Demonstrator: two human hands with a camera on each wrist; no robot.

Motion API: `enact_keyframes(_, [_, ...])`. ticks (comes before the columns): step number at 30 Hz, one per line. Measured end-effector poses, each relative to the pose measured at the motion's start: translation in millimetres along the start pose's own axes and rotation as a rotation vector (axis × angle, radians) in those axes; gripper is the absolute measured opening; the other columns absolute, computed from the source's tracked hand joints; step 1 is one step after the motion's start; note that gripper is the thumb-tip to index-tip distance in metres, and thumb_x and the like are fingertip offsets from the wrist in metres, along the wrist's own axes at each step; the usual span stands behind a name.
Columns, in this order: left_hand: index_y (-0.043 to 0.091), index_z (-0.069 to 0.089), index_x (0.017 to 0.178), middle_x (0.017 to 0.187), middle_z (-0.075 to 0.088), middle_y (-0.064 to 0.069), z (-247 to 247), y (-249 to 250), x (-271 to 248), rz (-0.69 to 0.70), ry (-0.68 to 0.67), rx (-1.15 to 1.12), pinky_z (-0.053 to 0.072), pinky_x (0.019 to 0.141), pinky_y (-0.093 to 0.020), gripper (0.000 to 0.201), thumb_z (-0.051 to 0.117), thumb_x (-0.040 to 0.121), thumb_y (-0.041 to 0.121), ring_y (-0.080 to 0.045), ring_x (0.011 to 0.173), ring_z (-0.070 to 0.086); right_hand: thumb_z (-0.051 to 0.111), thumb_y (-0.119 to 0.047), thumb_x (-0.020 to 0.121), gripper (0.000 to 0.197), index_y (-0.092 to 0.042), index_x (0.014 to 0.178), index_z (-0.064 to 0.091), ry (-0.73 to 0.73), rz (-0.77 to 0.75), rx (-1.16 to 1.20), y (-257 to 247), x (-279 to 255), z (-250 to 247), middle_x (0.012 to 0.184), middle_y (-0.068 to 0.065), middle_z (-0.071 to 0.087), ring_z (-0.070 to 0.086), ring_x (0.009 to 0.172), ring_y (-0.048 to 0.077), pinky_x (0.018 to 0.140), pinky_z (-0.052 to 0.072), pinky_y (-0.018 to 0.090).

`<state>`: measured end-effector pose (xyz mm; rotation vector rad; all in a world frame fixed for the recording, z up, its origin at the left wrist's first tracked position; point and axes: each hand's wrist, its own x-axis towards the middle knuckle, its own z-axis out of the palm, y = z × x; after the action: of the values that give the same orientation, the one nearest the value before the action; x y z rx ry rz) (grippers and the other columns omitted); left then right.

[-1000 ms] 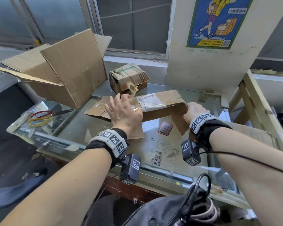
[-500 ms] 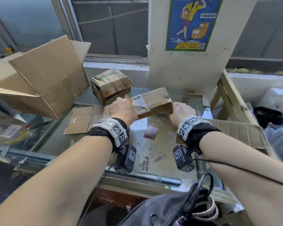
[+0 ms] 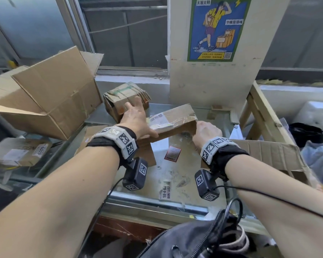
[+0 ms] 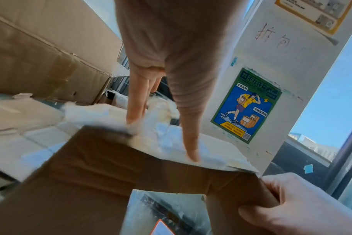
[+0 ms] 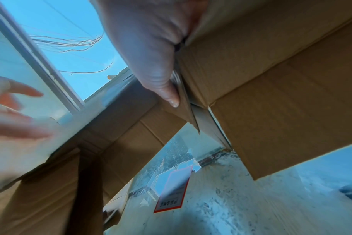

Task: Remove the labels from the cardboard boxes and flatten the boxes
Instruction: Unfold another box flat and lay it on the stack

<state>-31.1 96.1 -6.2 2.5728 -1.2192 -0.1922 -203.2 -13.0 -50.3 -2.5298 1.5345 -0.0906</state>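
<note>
Head view: your left hand lies flat, fingers straight, on the shipping label atop the cardboard box; your right hand grips its right edge above the glass table.

Readable text on poster, pillar, desk stickers and a box

The blue-and-green wall poster carries "大吉大利" at its top left. Red handwriting "拆包" stands on the white pillar above the poster. A white sticker scrap on the glass desk reads "58-4-6". A white tag on the flattened brown box at left reads "6005". The print on the red-bordered sticker is too small to read.
</note>
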Motion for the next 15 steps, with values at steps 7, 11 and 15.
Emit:
enact_keyframes(7, [0.021,0.037,0.14,0.139,0.039,-0.013,7,16,-8,0.089,0.003,0.314,0.019,0.112,-0.06,0.104,0.077,0.057,0.069,-0.033,0.131,0.035,0.053,-0.013,0.088,0.024,-0.011,0.112,0.055,0.016,-0.05,-0.03,-4,-5,-1,0.115,0.01,0.062,0.059,0.107,0.03,0.083,0.044,0.032])
enact_keyframes(11, [0.026,0.021,0.149,0.154,0.021,-0.012,26,38,-11,0.262,0.027,0.216,0.013,0.117,-0.055,0.108,0.081,0.064,0.055,-0.031,0.143,0.018,0.05,-0.012,0.089,0.022,-0.009,0.111,0.053,0.105,-0.14,-0.066,-7,-11,1,0.114,0.011,0.058,0.059,0.104,0.031,0.08,0.044,0.034])
enact_keyframes(15, [0.039,0.007,0.151,0.157,0.011,-0.012,39,58,-16,0.308,0.01,0.168,0.013,0.114,-0.061,0.103,0.077,0.076,0.034,-0.037,0.142,0.015,0.046,-0.002,0.087,0.021,-0.007,0.106,0.052,0.211,-0.219,-0.042,-8,-13,6,0.109,0.012,0.055,0.059,0.099,0.032,0.071,0.04,0.035])
